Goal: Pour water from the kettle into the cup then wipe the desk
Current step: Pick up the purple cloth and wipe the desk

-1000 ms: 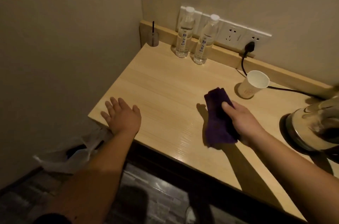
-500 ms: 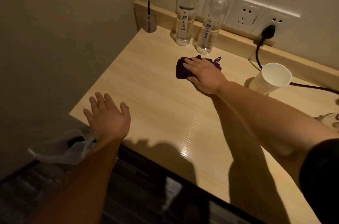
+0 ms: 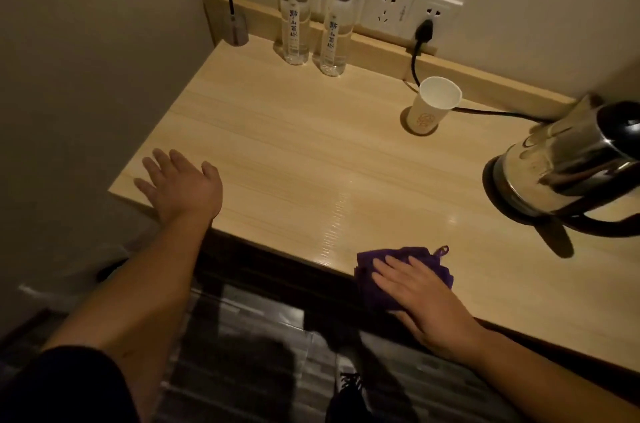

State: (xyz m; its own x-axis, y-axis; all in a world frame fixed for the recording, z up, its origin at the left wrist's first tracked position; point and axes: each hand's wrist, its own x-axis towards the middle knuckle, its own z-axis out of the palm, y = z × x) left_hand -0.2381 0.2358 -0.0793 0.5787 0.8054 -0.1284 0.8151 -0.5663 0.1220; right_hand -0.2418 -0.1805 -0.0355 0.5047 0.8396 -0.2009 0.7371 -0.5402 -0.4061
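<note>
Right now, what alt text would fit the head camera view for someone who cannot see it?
A person's right hand presses a purple cloth flat on the near edge of a light wooden desk, while the open left hand rests at its left corner. A white paper cup, steel kettle and two clear water bottles stand behind.

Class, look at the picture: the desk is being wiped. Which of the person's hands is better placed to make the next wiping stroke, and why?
The right hand. It lies flat on the purple cloth at the desk's near edge. The left hand is empty, open at the desk's left corner, well apart from the cloth.
</note>
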